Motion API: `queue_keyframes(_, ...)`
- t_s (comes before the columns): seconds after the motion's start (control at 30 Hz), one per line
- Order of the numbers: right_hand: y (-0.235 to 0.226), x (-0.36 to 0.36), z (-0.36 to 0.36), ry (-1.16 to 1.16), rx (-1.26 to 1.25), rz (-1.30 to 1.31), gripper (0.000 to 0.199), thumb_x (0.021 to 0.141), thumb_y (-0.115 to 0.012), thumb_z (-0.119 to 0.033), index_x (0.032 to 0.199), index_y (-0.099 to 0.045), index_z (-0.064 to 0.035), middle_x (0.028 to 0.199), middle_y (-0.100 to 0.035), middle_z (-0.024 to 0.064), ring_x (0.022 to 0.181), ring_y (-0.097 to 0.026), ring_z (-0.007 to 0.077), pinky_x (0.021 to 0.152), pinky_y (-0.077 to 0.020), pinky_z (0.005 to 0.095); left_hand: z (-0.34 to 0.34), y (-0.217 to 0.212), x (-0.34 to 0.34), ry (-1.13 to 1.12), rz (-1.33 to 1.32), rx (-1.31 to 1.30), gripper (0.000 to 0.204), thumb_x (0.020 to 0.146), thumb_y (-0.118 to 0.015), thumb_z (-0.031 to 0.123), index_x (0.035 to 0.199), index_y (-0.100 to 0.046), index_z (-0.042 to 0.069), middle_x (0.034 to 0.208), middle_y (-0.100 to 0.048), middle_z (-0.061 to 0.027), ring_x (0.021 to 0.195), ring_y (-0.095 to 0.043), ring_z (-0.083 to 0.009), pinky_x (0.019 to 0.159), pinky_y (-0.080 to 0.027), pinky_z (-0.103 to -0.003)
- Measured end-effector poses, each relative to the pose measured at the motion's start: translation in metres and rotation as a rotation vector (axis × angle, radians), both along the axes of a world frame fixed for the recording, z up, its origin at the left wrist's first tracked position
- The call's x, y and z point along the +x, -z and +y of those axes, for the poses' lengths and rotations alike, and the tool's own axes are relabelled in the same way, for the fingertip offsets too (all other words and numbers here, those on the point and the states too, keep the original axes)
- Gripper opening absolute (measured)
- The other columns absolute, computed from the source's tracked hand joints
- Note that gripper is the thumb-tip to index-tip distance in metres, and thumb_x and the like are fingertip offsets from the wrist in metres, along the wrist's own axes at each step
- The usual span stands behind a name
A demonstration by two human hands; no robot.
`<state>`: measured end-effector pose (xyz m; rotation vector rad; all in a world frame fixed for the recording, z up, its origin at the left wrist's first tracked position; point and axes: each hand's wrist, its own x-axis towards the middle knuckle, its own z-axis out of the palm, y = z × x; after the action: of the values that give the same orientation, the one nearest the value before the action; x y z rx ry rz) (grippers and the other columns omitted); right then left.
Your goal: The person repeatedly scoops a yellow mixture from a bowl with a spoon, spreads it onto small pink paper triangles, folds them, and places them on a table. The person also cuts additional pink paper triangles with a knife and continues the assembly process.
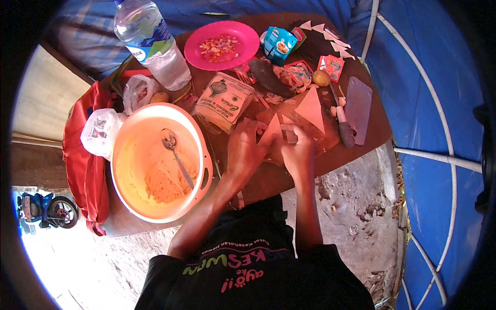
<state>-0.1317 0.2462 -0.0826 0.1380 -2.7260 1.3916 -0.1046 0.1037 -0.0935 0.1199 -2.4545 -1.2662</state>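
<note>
My left hand (244, 151) and my right hand (299, 154) come together near the table's front edge. Both have their fingers closed on a thin, pale folded wonton wrapper (271, 132), its pointed tip sticking up between them. Fingers cover part of it, and any filling is hidden. Just beyond, another pale wrapper (311, 109) lies flat with a corner pointing away. A packet of square wrappers (226, 97) sits beyond my left hand. Left of that hand stands a large bowl (129, 150) with paste inside, and a metal spoon (180, 164) leans in it.
A pink plate (194, 47) of chopped bits and a water bottle (164, 54) stand at the back. Folded triangles (330, 35) line the far right edge. A dark-handled knife (345, 129) lies beside a pale rectangular slab (358, 109). Red cloth (85, 165) hangs left.
</note>
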Motion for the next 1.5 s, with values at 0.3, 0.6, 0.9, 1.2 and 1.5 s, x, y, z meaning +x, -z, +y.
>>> queue_keyframes(0.3, 0.001, -0.008, 0.0, -0.018, -0.146, -0.09, 0.018, 0.082, -0.077, -0.011, 0.096, -0.069, -0.0024, 0.092, -0.07, 0.0103, 0.081, -0.064, 0.0218, 0.079, -0.0503, 0.0336, -0.001, 0.002, -0.006, 0.035, 0.025, 0.056, 0.03, 0.077, -0.083, 0.016, 0.096, -0.064, 0.002, 0.087, -0.061, -0.0114, 0.082, -0.06, -0.03, 0.073, -0.049, -0.042)
queue_keyframes(0.6, -0.025, -0.026, 0.032, -0.167, -0.64, -0.214, 0.014, 0.09, -0.071, 0.0, 0.103, -0.065, 0.0004, 0.104, -0.068, 0.0053, 0.098, -0.065, 0.0128, 0.086, -0.0507, 0.0268, 0.008, -0.024, -0.008, 0.102, 0.258, 0.298, 0.054, 0.088, -0.076, 0.026, 0.129, -0.06, -0.004, 0.123, -0.068, -0.0112, 0.111, -0.064, -0.0191, 0.104, -0.045, -0.032)
queue_keyframes(0.9, -0.034, -0.004, 0.009, -0.25, 0.08, 0.643, 0.049, 0.098, -0.06, -0.017, 0.145, -0.051, -0.0033, 0.149, -0.049, 0.0206, 0.139, -0.047, 0.0344, 0.113, -0.0369, 0.0471, 0.021, -0.029, -0.017, 0.242, -0.321, 1.54, 0.034, 0.106, -0.048, 0.021, 0.13, -0.06, 0.001, 0.12, -0.067, -0.0081, 0.111, -0.063, -0.0153, 0.101, -0.047, -0.031)
queue_keyframes(1.2, -0.028, 0.002, 0.022, -0.378, 0.434, 0.43, 0.073, 0.103, -0.046, -0.044, 0.159, -0.024, -0.0033, 0.165, -0.025, 0.0177, 0.154, -0.021, 0.0335, 0.121, -0.0077, 0.0602, 0.024, -0.033, -0.013, 0.237, -0.359, 1.489, 0.04, 0.107, -0.044, 0.023, 0.135, -0.055, -0.002, 0.129, -0.064, -0.0103, 0.119, -0.061, -0.0174, 0.107, -0.044, -0.033)
queue_keyframes(1.5, -0.029, 0.008, 0.003, -0.439, 0.395, 0.372, 0.073, 0.099, -0.05, -0.043, 0.154, -0.033, 0.0031, 0.162, -0.027, 0.0227, 0.154, -0.019, 0.0341, 0.121, -0.0066, 0.0597, 0.023, -0.029, -0.016, 0.382, -0.398, 1.723, 0.045, 0.107, -0.044, 0.03, 0.141, -0.051, 0.0, 0.14, -0.058, -0.0113, 0.128, -0.056, -0.0193, 0.113, -0.04, -0.035)
